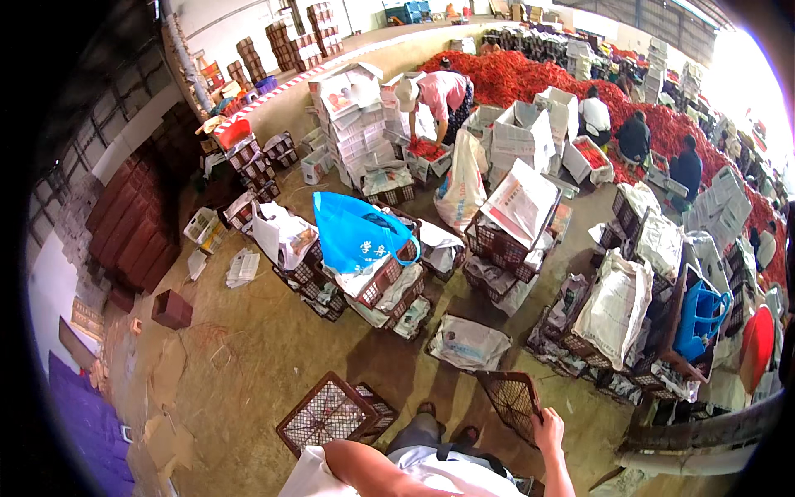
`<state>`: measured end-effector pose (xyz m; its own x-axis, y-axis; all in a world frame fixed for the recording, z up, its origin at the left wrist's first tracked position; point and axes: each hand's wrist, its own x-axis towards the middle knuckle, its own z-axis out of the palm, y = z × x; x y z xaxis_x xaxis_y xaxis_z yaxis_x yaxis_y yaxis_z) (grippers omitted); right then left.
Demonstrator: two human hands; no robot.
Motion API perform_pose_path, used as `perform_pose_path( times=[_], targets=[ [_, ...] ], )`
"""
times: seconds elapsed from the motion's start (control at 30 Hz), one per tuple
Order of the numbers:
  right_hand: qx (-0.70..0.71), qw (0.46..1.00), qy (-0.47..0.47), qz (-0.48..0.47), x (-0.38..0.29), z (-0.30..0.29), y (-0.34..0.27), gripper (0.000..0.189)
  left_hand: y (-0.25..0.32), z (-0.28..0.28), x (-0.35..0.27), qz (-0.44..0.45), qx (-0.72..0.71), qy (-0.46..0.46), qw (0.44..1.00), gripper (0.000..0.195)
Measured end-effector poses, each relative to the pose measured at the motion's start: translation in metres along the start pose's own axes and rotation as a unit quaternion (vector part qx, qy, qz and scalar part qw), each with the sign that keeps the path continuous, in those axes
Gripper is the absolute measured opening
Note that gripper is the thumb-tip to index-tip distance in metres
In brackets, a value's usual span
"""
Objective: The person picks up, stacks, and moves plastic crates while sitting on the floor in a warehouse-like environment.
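Observation:
My right hand [548, 430] grips the rim of a brown plastic mesh crate [510, 401], which hangs tilted at the right of my legs. My left arm reaches across the bottom edge, and my left hand is out of view. Left of my feet, a brown mesh crate [329, 413] sits tilted over another one on the floor. In front of me a newspaper-lined crate [470, 343] lies on the floor, covered with paper.
Stacked lined crates [394, 282], one bearing a blue bag [354, 233], stand ahead. More stacks [612, 310] rise at right. A person [442, 93] bends over a crate of red chillies. A large chilli heap [528, 77] lies behind, several people beside it. A brown box [172, 309] stands left.

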<state>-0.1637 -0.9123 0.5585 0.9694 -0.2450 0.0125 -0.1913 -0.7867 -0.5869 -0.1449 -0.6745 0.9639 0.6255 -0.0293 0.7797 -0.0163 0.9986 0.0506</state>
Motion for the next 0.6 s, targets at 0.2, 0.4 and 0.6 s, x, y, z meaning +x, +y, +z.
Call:
perform_pose_path(
  times=[0.2,0.4,0.6],
  targets=[
    [0.012,1.0,-0.012,0.018,0.028,0.007,-0.022,0.022,0.005,-0.04,0.01,-0.051,-0.011,0.096,0.994,0.041],
    [0.05,0.997,-0.045,0.043,0.057,0.037,-0.037,0.019,0.047,-0.155,0.01,-0.205,0.106,0.191,0.954,0.047],
    [0.099,0.986,-0.047,0.122,0.09,0.086,-0.02,0.02,0.075,-0.4,-0.1,-0.299,0.311,0.36,0.827,0.051]
  ],
)
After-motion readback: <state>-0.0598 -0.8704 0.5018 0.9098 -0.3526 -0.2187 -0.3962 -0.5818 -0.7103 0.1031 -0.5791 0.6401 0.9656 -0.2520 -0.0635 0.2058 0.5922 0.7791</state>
